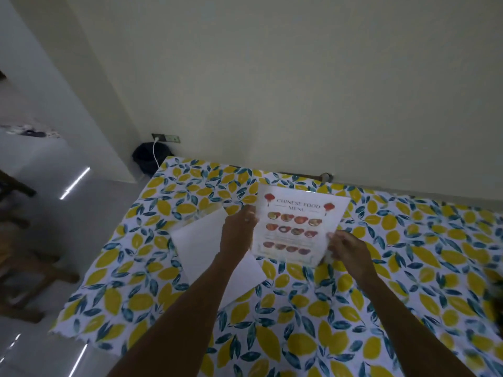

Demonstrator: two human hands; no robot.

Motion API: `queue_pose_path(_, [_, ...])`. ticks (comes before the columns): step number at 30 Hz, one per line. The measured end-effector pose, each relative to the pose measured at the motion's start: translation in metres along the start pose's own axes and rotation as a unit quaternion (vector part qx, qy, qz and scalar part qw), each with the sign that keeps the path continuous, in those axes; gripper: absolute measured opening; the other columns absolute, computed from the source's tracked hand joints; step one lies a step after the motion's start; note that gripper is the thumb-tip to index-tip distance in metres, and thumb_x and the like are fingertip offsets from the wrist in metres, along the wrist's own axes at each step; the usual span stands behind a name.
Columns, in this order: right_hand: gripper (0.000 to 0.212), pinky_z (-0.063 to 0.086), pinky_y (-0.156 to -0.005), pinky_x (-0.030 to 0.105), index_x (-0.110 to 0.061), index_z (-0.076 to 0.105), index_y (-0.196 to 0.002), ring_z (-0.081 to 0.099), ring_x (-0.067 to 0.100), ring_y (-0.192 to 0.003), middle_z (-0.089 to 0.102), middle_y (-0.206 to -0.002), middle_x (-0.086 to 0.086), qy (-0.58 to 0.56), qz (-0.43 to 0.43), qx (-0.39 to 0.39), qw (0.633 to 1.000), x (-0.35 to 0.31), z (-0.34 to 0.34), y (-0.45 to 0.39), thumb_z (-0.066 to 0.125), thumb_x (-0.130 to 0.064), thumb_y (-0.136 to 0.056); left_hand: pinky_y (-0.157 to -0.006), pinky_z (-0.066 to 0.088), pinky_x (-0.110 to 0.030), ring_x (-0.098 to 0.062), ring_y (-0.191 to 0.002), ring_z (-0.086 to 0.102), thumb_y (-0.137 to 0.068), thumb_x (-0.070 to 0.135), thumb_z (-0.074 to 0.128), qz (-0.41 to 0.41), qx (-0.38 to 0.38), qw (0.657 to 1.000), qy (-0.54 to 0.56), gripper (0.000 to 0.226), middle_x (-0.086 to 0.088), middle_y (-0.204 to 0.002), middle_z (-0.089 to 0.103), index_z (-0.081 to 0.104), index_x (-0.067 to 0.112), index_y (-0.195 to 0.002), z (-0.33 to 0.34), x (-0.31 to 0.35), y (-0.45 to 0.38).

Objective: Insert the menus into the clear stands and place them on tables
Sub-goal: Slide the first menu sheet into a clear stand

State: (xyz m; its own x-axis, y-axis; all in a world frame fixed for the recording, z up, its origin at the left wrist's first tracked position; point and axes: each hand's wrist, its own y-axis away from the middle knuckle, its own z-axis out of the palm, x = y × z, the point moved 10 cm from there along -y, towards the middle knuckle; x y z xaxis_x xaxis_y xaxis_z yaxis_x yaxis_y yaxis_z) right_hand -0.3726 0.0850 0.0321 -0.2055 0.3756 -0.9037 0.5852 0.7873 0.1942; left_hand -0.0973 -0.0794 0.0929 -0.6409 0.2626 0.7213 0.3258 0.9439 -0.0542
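A white menu sheet [296, 225] headed "Chinese Food Menu", with rows of food pictures, is held above a table covered in a lemon-print cloth [141, 281]. A clear edge shows along its top, so it seems to sit in a clear stand, though I cannot tell for sure. My left hand [239, 229] grips its left edge. Its lower right corner is pinched by my right hand [348, 248]. A stack of white sheets [201, 248] lies face down on the cloth, partly under my left forearm.
The table stands against a pale wall [272, 77]. A dark bin [151, 159] and a wall socket with a white cable [156, 151] are at the back left corner. Wooden chair legs [24, 268] stand on the shiny floor at left.
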Motion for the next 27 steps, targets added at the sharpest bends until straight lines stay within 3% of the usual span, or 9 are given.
queue_pose_path(3, [0.026, 0.058, -0.067, 0.037, -0.024, 0.067, -0.083, 0.071, 0.018, -0.071, 0.072, -0.075, -0.001, 0.045, -0.05, 0.008, 0.998, -0.006, -0.001, -0.009, 0.059, -0.048, -0.091, -0.076, 0.059, -0.037, -0.023, -0.09, 0.07, -0.088, 0.023, 0.063, -0.029, 0.008, 0.999, 0.01, 0.017, -0.003, -0.101, 0.075, 0.065, 0.023, -0.105, 0.002, -0.002, -0.011])
queue_pose_path(7, [0.017, 0.054, -0.06, 0.017, -0.019, 0.07, -0.086, 0.07, 0.009, -0.068, 0.075, -0.081, 0.003, 0.032, -0.065, 0.022, 0.997, -0.022, -0.002, -0.026, 0.062, -0.033, -0.093, -0.052, 0.047, -0.002, -0.012, -0.081, 0.064, -0.09, 0.013, 0.063, -0.043, -0.017, 0.998, 0.032, 0.018, -0.006, -0.106, 0.072, 0.066, 0.009, -0.107, 0.006, 0.001, -0.026])
queue_pose_path(10, [0.017, 0.056, -0.064, 0.032, -0.022, 0.069, -0.085, 0.068, 0.009, -0.07, 0.073, -0.081, -0.004, 0.046, -0.076, 0.029, 0.996, -0.029, -0.002, -0.036, 0.061, -0.035, -0.093, -0.054, 0.046, -0.005, -0.012, -0.082, 0.065, -0.089, 0.015, 0.063, -0.037, -0.003, 0.999, 0.019, 0.018, -0.006, -0.107, 0.073, 0.066, 0.011, -0.106, 0.006, 0.0, -0.033])
queue_pose_path(15, [0.017, 0.06, -0.072, 0.046, -0.025, 0.068, -0.088, 0.071, 0.012, -0.079, 0.074, -0.086, -0.007, 0.042, -0.071, 0.019, 0.996, -0.015, 0.0, -0.045, 0.061, -0.04, -0.092, -0.078, 0.06, -0.04, -0.019, -0.091, 0.07, -0.088, 0.018, 0.063, -0.048, -0.01, 0.999, 0.019, 0.02, -0.005, -0.106, 0.074, 0.066, 0.017, -0.108, 0.009, -0.003, -0.037])
queue_pose_path(17, [0.017, 0.06, -0.071, 0.044, -0.026, 0.067, -0.087, 0.071, 0.011, -0.079, 0.074, -0.086, -0.007, 0.044, -0.07, 0.021, 0.996, -0.013, 0.001, -0.043, 0.06, -0.04, -0.092, -0.08, 0.06, -0.044, -0.02, -0.091, 0.07, -0.088, 0.021, 0.063, -0.049, -0.013, 0.999, 0.016, 0.02, -0.003, -0.106, 0.074, 0.065, 0.02, -0.107, 0.01, -0.007, -0.036])
queue_pose_path(20, [0.014, 0.054, -0.061, 0.018, -0.026, 0.067, -0.087, 0.069, 0.006, -0.076, 0.073, -0.085, -0.008, 0.047, -0.066, 0.045, 0.996, -0.018, 0.0, -0.036, 0.06, -0.035, -0.093, -0.079, 0.059, -0.045, -0.019, -0.092, 0.069, -0.088, 0.025, 0.062, -0.045, -0.012, 0.999, 0.016, 0.017, 0.0, -0.105, 0.073, 0.063, 0.024, -0.104, 0.012, -0.012, -0.034])
queue_pose_path(22, [0.014, 0.052, -0.059, 0.012, -0.024, 0.068, -0.09, 0.067, 0.0, -0.077, 0.073, -0.087, -0.007, 0.052, -0.057, 0.059, 0.995, -0.018, 0.001, -0.033, 0.059, -0.034, -0.094, -0.08, 0.058, -0.047, -0.02, -0.092, 0.069, -0.088, 0.024, 0.062, -0.045, -0.01, 0.999, 0.018, 0.016, -0.001, -0.105, 0.073, 0.063, 0.022, -0.104, 0.013, -0.012, -0.033])
queue_pose_path(25, [0.021, 0.061, -0.069, 0.037, -0.029, 0.066, -0.09, 0.068, 0.004, -0.077, 0.072, -0.086, -0.008, 0.064, -0.03, 0.066, 0.995, -0.007, 0.006, -0.035, 0.054, -0.046, -0.093, -0.078, 0.059, -0.046, -0.024, -0.092, 0.069, -0.09, 0.022, 0.06, -0.05, -0.003, 0.999, 0.018, 0.019, -0.005, -0.105, 0.073, 0.063, 0.018, -0.108, 0.012, -0.007, -0.033])
queue_pose_path(27, [0.026, 0.06, -0.07, 0.041, -0.029, 0.065, -0.09, 0.069, 0.014, -0.08, 0.071, -0.088, -0.005, 0.07, -0.008, 0.071, 0.995, -0.002, 0.008, -0.034, 0.052, -0.051, -0.092, -0.074, 0.06, -0.043, -0.023, -0.087, 0.07, -0.092, 0.021, 0.057, -0.049, -0.006, 0.999, 0.018, 0.017, -0.005, -0.104, 0.073, 0.061, 0.016, -0.108, 0.013, -0.005, -0.032])
